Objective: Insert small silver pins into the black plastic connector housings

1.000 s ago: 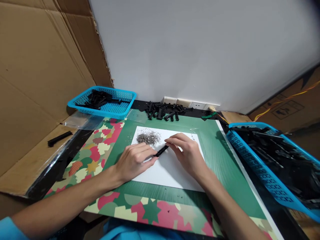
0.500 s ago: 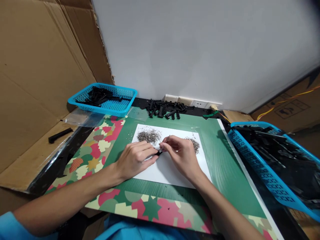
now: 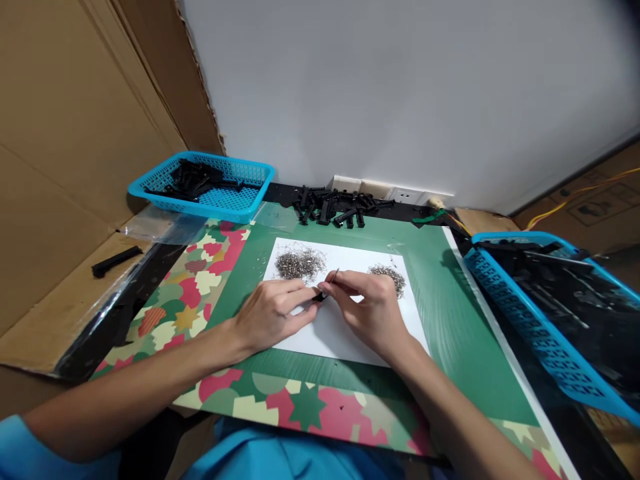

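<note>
A small black part is held over the middle of the white paper, right between the two hands. The left hand grips it with finger and thumb, so just a short end sticks out. The right hand is at that end, with its fingertips pinched around what looks like a thin sliver, but it is too tiny to be sure.

This one part seems to be in the middle of being worked on. Lots of shiny bits are left on the paper: a left pile past the left fingers and a right pile partly behind the right hand. Past the paper is a heap of black parts, and more sit in the left blue basket and the right blue basket. I can't tell which ones are done and which are waiting.

Now the room to move. Green mat shows on the right, between the paper and the right blue basket, so the right arm has space there. The piles are close to the fingers and could get bumped. The mat's near edge is by the person's lap, and the wall stands behind the heap.
</note>
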Demonstrator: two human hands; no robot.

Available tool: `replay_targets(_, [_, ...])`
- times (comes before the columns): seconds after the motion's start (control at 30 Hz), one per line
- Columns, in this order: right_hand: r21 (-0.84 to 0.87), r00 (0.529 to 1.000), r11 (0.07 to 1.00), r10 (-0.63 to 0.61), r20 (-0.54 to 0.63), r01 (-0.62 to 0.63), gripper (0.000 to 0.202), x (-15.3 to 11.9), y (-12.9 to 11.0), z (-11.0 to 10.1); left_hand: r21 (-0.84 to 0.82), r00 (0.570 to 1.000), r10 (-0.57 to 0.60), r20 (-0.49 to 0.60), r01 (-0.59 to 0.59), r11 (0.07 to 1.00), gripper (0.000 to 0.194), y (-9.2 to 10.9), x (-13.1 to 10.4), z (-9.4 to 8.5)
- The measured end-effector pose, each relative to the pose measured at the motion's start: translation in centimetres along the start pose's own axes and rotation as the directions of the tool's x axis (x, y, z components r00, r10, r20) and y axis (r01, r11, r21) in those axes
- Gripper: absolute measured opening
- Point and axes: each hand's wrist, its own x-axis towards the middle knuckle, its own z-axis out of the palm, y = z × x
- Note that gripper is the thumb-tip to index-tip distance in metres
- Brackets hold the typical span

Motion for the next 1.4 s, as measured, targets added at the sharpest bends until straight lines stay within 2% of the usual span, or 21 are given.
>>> replay_targets(0.2, [-0.017,0.999,0.999,-0.031,-0.045,0.03,0.026,-0.5,0.1,0.6,-0.065,0.998,-0.056,0.01,0.056,0.996,0.013,0.1,0.3,-0.2])
replay_targets(0.47, [-0.003,0.997,0.997,0.074,0.021,-0.074,0.031,-0.7,0.2,0.9,-0.134,0.998,-0.068,-0.012,0.066,0.989,0.01,-0.4,0.1,0.2])
replay_targets(0.7, [0.03,0.999,0.998,0.05,-0.012,-0.05,0.03,-0.6,0.2,1.1,-0.162,0.998,-0.06,-0.011,0.057,0.985,0.014,-0.4,0.7,-0.1])
replay_targets(0.8, [0.075,0.997,0.995,0.062,-0.054,-0.058,0.027,-0.5,0.3,1.0,-0.152,0.998,-0.059,-0.014,0.056,0.987,0.01,-0.3,0.9,-0.1])
replay_targets(0.9, [0.137,0.981,0.985,0.128,-0.143,-0.109,0.023,-0.3,0.3,0.3,-0.178,0.997,-0.069,-0.032,0.062,0.982,0.016,-0.2,0.8,-0.1])
replay_targets(1.0, [0.222,0.947,0.963,0.206,-0.246,-0.151,0.019,-0.1,0.3,-0.9,-0.21,0.991,-0.076,-0.112,0.051,0.976,0.022,-0.2,0.6,-0.1])
replay_targets(1.1, [0.284,0.928,0.944,0.247,-0.277,-0.166,0.017,-0.1,0.3,-2.0,-0.176,0.977,-0.075,-0.202,0.039,0.984,0.027,-0.2,0.5,-0.2])
replay_targets(1.17, [0.25,0.94,0.955,0.226,-0.254,-0.162,0.017,-0.2,0.5,-2.8,-0.144,0.97,-0.053,-0.237,0.019,0.989,0.029,-0.1,0.5,-0.2])
replay_targets(1.23, [0.115,0.974,0.985,0.148,-0.17,-0.13,0.021,-0.2,0.8,-3.5,-0.124,0.971,-0.042,-0.234,0.013,0.992,0.029,0.0,0.6,-0.2])
replay_targets(1.3, [-0.058,0.999,0.997,0.052,-0.01,-0.053,0.025,-0.1,1.2,-4.2,-0.118,0.979,-0.046,-0.2,0.023,0.993,0.027,0.0,0.7,-0.2])
replay_targets(1.4, [-0.132,0.976,0.991,0.003,0.219,0.027,0.026,0.1,1.8,-5.1,-0.173,0.995,-0.038,-0.092,0.021,0.985,0.024,-0.2,0.9,-0.2])
